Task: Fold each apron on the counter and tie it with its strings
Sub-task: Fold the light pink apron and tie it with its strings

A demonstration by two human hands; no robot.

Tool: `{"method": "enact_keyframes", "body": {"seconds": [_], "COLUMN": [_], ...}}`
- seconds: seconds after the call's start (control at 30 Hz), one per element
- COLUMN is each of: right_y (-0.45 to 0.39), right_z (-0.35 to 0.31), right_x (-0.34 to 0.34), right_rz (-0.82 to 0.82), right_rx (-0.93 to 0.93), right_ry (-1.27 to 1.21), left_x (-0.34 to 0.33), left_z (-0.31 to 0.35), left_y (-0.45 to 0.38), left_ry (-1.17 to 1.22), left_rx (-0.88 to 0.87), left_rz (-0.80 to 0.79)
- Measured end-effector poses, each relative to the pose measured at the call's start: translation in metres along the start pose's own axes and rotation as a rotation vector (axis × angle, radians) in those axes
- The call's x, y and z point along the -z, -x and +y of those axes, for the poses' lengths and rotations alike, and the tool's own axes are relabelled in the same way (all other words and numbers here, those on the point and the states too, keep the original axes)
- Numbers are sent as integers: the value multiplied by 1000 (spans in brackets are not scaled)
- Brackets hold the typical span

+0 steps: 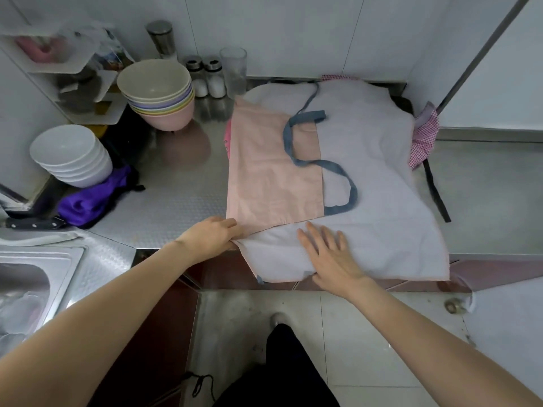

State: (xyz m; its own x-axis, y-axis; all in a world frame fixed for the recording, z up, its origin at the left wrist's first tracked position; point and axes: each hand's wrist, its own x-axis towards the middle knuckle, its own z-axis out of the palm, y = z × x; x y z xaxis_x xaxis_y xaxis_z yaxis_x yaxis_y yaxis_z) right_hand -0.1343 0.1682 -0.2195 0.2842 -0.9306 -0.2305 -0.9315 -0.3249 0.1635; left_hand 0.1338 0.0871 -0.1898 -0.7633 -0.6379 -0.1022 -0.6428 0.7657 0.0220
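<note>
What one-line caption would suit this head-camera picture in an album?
Left hand pinches the apron corner, right hand presses it flat on the steel counter beside stacked bowls.

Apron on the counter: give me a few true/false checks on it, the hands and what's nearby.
1. The right hand lies flat on the apron. True.
2. The left hand is holding a bowl. False: it grips the apron's near left edge.
3. The blue strap lies loose on top of the apron. True.
4. The apron is already tied into a bundle. False: it is spread out with only a pink panel folded over.
5. A red checked cloth shows at the apron's far right edge. True.
6. The coloured bowls stand on the apron. False: they stand on the counter to its left.
</note>
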Motion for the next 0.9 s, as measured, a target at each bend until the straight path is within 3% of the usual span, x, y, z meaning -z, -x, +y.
{"method": "enact_keyframes", "body": {"seconds": [0.1,0.17,0.33,0.5,0.63,0.73,0.8,0.9], "right_y": [-7,-15,-56,-104,-125,-136,-139,-140], "right_z": [17,34,82,101,97,85,65,31], "right_x": [32,59,124,139,120,109,99,84], "right_rz": [32,-20,-195,-8,-26,119,190,-55], "right_rx": [4,-31,-353,-436,-399,-340,-190,-9], "right_ry": [6,-24,-92,83,116,84,-74,-202], "left_x": [18,26,42,28,13,1,-4,-8], "left_z": [-2,-8,-26,-40,-42,-45,-47,-51], "left_y": [-2,-7,-32,-53,-55,-58,-59,-61], "left_ry": [184,327,643,823,822,765,728,679], "left_rx": [263,387,693,994,1077,1084,1069,1031], "left_rz": [-107,-52,33,138,203,152,115,81]}}
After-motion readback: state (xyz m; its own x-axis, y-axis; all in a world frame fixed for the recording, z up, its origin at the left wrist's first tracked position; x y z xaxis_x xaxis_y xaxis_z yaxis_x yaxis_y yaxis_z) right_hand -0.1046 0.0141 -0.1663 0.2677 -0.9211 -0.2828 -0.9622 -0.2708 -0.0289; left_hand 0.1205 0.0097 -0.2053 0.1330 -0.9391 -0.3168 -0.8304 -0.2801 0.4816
